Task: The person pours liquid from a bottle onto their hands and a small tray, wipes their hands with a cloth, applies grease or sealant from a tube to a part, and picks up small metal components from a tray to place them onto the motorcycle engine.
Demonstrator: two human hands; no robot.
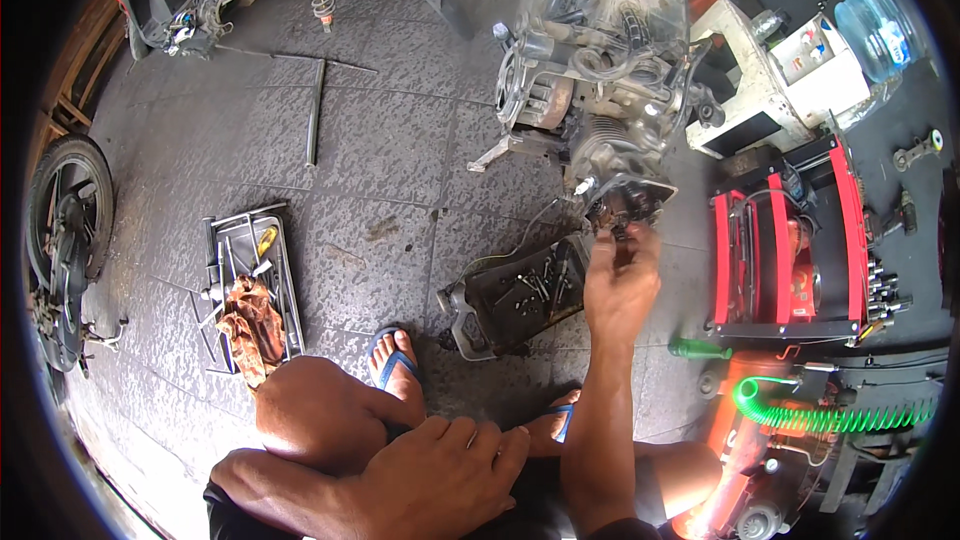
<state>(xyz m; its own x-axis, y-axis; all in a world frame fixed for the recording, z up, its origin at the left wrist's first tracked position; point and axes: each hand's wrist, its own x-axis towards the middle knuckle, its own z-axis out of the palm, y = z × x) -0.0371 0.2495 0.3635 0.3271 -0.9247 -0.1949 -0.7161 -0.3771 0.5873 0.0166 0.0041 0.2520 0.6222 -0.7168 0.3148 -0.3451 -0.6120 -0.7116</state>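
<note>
A greasy motorcycle engine [612,130] stands ahead of me, slightly to the right. At the near end of it, my right hand [622,285] reaches into the dark opening of the cylinder head [640,202], fingers drawn together. Whatever lies between those fingertips is hidden. My left hand [445,470] rests low in front of my body, near my thigh, holding nothing, its fingers loosely stretched. Just left of my right hand, a black tray [490,325] on the floor holds several bolts [540,283] and small metal parts.
A metal rack [290,290] with tools and a brown-stained rag [252,325] lies to the left. On the right are a red-and-black tool cart [780,250], an orange compressor [735,440] and a green coiled hose [830,418]. A metal bar [316,115] and a wheel [70,200] lie farther off.
</note>
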